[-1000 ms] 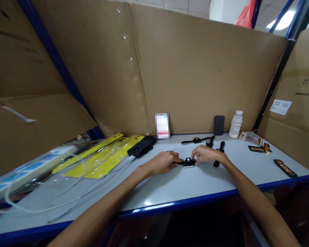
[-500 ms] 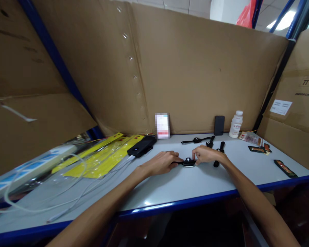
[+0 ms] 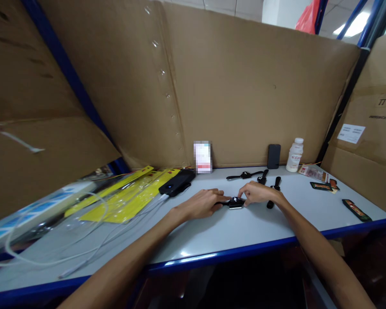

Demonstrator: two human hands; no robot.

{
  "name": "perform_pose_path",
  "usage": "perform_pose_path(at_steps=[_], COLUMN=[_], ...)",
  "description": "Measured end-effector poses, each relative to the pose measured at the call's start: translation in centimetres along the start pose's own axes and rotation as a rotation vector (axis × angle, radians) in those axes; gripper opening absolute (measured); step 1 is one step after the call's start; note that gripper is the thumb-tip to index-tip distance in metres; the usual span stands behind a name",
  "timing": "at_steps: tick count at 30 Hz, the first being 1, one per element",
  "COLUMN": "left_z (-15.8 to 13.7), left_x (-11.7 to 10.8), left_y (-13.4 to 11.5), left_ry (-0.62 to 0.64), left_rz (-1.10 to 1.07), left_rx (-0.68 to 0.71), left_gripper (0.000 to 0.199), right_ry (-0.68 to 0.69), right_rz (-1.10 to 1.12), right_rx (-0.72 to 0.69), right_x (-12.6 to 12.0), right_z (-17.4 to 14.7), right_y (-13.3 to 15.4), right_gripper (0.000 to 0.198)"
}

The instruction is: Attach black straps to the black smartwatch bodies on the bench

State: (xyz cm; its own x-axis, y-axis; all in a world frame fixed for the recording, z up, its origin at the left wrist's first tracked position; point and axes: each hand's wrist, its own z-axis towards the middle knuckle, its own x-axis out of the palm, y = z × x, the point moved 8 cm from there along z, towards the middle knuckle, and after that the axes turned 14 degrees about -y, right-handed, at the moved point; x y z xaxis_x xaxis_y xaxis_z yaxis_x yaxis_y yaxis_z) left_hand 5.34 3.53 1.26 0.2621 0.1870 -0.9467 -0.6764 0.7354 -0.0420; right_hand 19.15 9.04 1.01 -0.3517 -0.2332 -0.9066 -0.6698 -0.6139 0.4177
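Note:
A black spokeshave (image 3: 235, 203) with a bright metal edge along its front lies on the grey-white table, between my two hands. My left hand (image 3: 203, 203) is closed around its left handle, with the index finger stretched toward the middle. At the other end, my right hand (image 3: 257, 192) grips the right side with bent fingers, its index fingertip at the top of the body. Its right handle is mostly hidden by that hand. Behind lies another black spokeshave (image 3: 245, 175). Further black tools of like shape, one of them a spokeshave (image 3: 274, 191), lie behind and beside my right wrist.
Yellow-backed plastic packages (image 3: 131, 197), a black device (image 3: 176, 183) with a white cable and a power strip (image 3: 41, 210) fill the left. A lit phone (image 3: 203, 157), a dark phone (image 3: 274, 156) and a bottle (image 3: 295, 156) stand along the cardboard wall. Small dark packets (image 3: 356, 210) lie right.
My right index finger has shifted slightly left over the spokeshave's body. My left index finger reaches a little further toward its middle. The spokeshave stays in place.

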Motion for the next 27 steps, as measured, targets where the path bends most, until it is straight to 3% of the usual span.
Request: perform_pose_path(at_steps=[10,17,27], left_z=[-0.03,-0.07,-0.08], left_x=[0.16,0.06,0.11], left_y=[0.23,0.23,0.09], left_ry=[-0.012,-0.009,-0.006], left_rz=[-0.008,-0.004,0.021], left_rx=[0.001,-0.005,0.014], left_gripper=[0.048,0.043,0.038], right_ry=[0.0,-0.002,-0.056], right_rz=[0.002,0.099,0.125], right_rx=[-0.029,-0.035,-0.11], right_x=[0.15,-0.33,-0.23], right_z=[0.23,-0.11,0.32], right_y=[-0.11,0.44,0.41], right_gripper=[0.034,0.065,0.044])
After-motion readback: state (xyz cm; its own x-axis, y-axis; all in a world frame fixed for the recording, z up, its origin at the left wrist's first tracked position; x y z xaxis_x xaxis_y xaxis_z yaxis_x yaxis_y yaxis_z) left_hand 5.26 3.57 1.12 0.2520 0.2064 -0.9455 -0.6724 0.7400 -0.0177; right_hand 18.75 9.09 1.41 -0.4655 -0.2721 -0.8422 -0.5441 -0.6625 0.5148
